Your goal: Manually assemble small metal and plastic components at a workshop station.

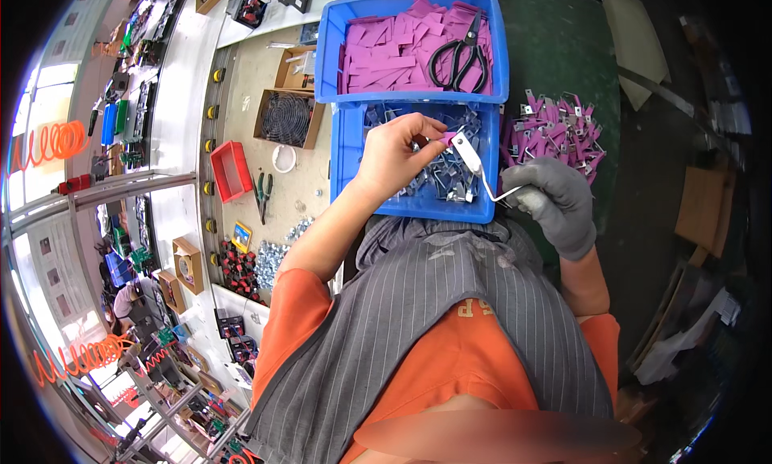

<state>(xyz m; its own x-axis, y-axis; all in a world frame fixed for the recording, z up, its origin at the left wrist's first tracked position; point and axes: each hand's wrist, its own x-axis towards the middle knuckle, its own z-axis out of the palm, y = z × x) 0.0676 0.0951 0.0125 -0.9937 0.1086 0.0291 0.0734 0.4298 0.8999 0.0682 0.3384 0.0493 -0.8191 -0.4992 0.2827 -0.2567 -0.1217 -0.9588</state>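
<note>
My bare left hand (394, 157) pinches a small pink strip (448, 139) between thumb and fingers, at the upper end of a bent metal bracket (469, 158). The bracket's thin bent tail runs to my right hand (556, 205), which wears a grey glove and has its fingers closed on that tail. Both hands are above a blue bin (344, 170) with several loose metal brackets in it. Beyond it, a second blue bin (322, 54) is filled with flat pink strips (386, 58), and black-handled scissors (461, 64) lie on them.
Right of the bins, brackets with pink strips (559, 133) lie heaped on a green surface (555, 38). On the left bench are a red tray (232, 171), pliers (262, 197), a cardboard box of dark coils (287, 118), a white cup (284, 158) and small metal parts (272, 259).
</note>
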